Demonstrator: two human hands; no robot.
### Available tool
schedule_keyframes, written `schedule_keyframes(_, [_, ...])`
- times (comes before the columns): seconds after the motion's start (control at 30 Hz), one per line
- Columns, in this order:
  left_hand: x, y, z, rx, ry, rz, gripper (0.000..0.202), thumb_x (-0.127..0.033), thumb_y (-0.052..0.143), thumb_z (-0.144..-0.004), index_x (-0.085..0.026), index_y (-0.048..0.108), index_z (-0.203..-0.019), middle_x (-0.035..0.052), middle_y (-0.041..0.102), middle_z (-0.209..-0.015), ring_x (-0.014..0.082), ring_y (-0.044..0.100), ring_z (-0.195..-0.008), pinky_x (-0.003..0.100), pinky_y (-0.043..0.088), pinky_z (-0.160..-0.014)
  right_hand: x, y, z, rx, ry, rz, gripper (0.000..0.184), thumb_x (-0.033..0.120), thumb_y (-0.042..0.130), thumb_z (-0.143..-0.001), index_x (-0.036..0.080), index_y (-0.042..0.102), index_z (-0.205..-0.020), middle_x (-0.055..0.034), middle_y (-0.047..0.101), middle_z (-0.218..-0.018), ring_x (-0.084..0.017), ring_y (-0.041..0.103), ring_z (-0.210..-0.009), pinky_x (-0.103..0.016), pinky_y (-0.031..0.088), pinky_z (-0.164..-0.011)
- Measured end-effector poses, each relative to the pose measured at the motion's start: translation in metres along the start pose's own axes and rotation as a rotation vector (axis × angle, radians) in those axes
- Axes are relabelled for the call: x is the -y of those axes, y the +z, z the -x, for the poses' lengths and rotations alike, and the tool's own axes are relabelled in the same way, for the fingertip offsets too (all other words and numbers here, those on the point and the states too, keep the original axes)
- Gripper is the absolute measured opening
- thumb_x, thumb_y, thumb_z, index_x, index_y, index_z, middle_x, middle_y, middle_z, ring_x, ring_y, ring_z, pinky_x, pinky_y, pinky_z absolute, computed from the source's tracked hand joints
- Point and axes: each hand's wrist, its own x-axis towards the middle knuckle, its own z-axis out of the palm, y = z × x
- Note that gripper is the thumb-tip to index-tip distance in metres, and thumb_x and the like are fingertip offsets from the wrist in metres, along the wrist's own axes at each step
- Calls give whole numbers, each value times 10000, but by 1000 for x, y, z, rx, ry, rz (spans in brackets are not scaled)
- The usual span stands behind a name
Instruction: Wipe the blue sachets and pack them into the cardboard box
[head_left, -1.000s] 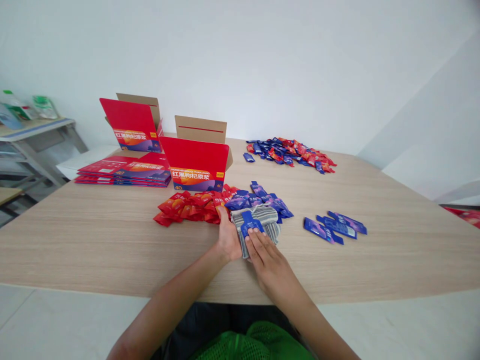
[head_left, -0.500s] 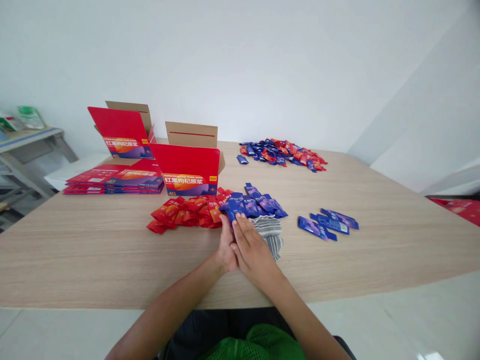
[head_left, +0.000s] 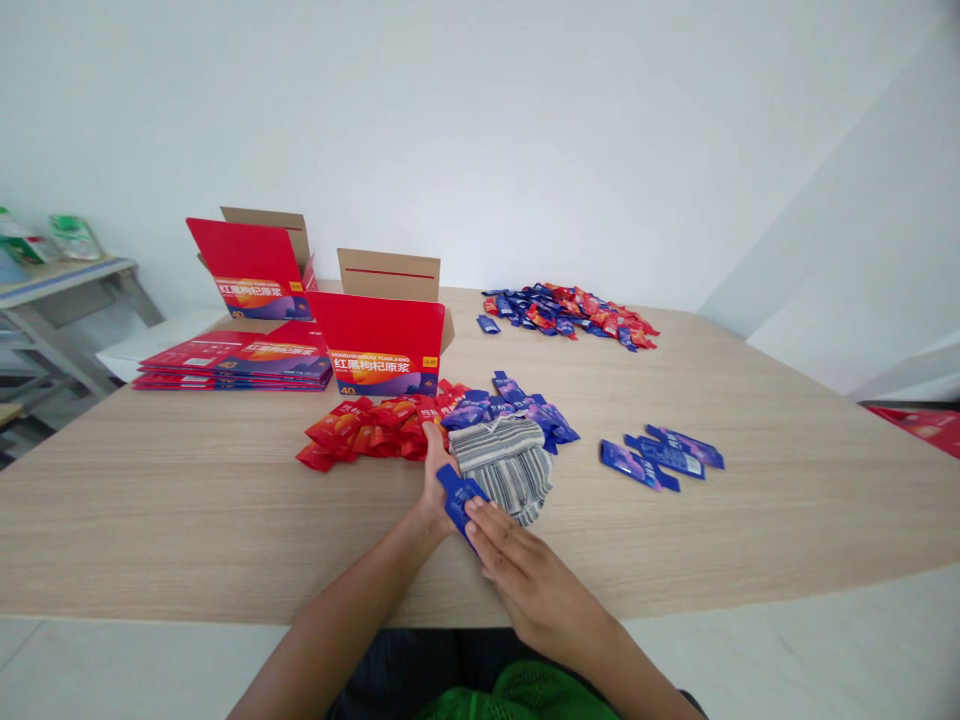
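Observation:
A striped grey cloth (head_left: 504, 462) lies on the wooden table (head_left: 187, 520) in front of me. My left hand (head_left: 433, 478) rests at the cloth's left edge, fingers curled against it. My right hand (head_left: 517, 570) has its fingers flat on a blue sachet (head_left: 459, 500), which lies just left of the cloth near the table's front. Behind the cloth sit a heap of red sachets (head_left: 367, 428) and a heap of blue sachets (head_left: 517, 408).
An open red carton (head_left: 382, 340) stands behind the heaps, a second open carton (head_left: 251, 262) farther left, above flat red cartons (head_left: 236, 358). Three blue sachets (head_left: 660, 455) lie to the right. A mixed sachet pile (head_left: 570, 310) sits at the far side. A shelf (head_left: 52, 280) stands at left.
My right hand has slid back toward me with a blue sachet under its fingers, off the cloth. The cloth is uncovered again. My left hand stays at its left edge.

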Motion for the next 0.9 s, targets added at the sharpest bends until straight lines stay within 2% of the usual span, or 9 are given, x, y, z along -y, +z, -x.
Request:
schedule_keyframes(0.07, [4,5,-6,21,49,-7,1165,-946,64,-782,-82,667,-1280,189,766,-1074,352,731,-993,513,519,-961,-4,-13,9,-56,88,-101,694,16,385,-973,174,223,-1629,-119,423,-1607,-188,392,-1486,-367,479,-1149])
schedule_keyframes(0.13, [8,4,-10,55,29,-13,1133,-942,119,-790,-86,645,-1312,214,743,-1163,368,702,-1105,536,463,-1045,-16,-27,14,-205,189,-162,638,76,397,-1016,250,274,-1618,-84,488,-1567,-173,477,-1431,-353,510,-1115])
schedule_keyframes(0.27, [13,-7,-16,114,-70,-29,1090,-938,201,-795,-94,624,-1338,227,721,-1222,390,668,-1184,575,397,-1099,-72,-46,9,-512,392,-113,482,219,423,-1049,296,479,-1522,-80,510,-1552,-258,502,-1416,-513,468,-1143])
schedule_keyframes(0.37, [16,-13,-17,114,-114,-52,1062,-925,219,-807,-102,622,-1344,225,723,-1221,394,673,-1176,577,398,-1095,-133,-43,-2,-518,507,-58,429,311,436,-1042,262,582,-1442,-100,574,-1491,-271,531,-1385,-539,418,-1169])
schedule_keyframes(0.43, [16,-14,-17,109,-135,-66,1064,-928,234,-802,-100,619,-1349,225,726,-1213,397,677,-1168,575,403,-1091,-173,-34,-10,-444,541,-82,430,312,432,-1023,233,622,-1400,-119,621,-1431,-270,570,-1335,-529,421,-1160])
schedule_keyframes(0.53, [16,-14,-18,100,-155,-85,1083,-941,248,-785,-99,615,-1358,222,732,-1202,403,679,-1165,579,406,-1088,-214,-15,-17,-402,564,-104,437,328,408,-999,180,705,-1282,-148,706,-1287,-282,642,-1227,-533,462,-1111])
schedule_keyframes(0.6, [16,-13,-18,104,-147,-92,1096,-948,241,-779,-97,613,-1361,223,732,-1203,406,679,-1164,584,402,-1089,-227,-3,-17,-367,587,-114,459,389,412,-995,151,746,-1199,-171,735,-1217,-297,670,-1180,-529,485,-1081])
schedule_keyframes(0.7, [16,-10,-17,103,-132,-99,1107,-951,238,-775,-89,615,-1359,230,726,-1211,407,678,-1165,584,392,-1099,-227,11,-7,-289,625,-136,497,495,438,-995,155,780,-1118,-169,759,-1167,-293,689,-1161,-484,523,-1040])
schedule_keyframes(0.9, [15,-10,-16,95,-127,-112,1110,-941,269,-787,-52,597,-1364,249,711,-1233,404,646,-1222,579,368,-1122,-221,13,18,-240,718,-114,617,517,227,-1065,179,667,-1334,-123,670,-1376,-242,603,-1314,-478,459,-1120])
